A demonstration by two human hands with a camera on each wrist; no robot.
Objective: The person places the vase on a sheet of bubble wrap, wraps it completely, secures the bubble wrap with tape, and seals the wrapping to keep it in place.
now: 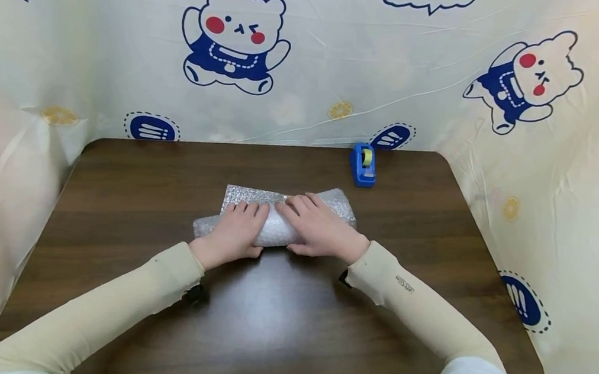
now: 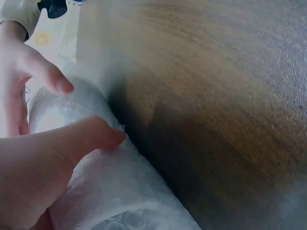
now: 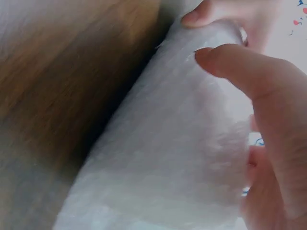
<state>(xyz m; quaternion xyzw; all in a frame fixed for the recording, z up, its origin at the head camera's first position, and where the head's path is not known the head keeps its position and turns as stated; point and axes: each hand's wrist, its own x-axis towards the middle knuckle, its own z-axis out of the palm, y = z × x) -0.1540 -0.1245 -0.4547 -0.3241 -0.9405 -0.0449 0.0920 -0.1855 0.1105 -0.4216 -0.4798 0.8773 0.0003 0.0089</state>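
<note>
A roll of bubble wrap (image 1: 278, 230) lies crosswise on the brown table, with a flat flap of the sheet (image 1: 245, 194) stretching out behind it. My left hand (image 1: 233, 233) grips its left part, fingers over the top and thumb on the near side. Right of the middle, my right hand (image 1: 321, 227) holds the roll the same way. In the left wrist view the rolled wrap (image 2: 124, 191) shows a round end with layers inside. The right wrist view has the wrap (image 3: 153, 148) filling the middle, with both thumbs against it. Whatever may lie inside the roll is hidden.
A blue tape dispenser (image 1: 357, 168) with yellowish tape stands near the table's back edge, right of the roll. The dark wooden table (image 1: 275, 339) has rounded corners. A pale curtain (image 1: 322, 46) printed with cartoon bears hangs behind it and along both sides.
</note>
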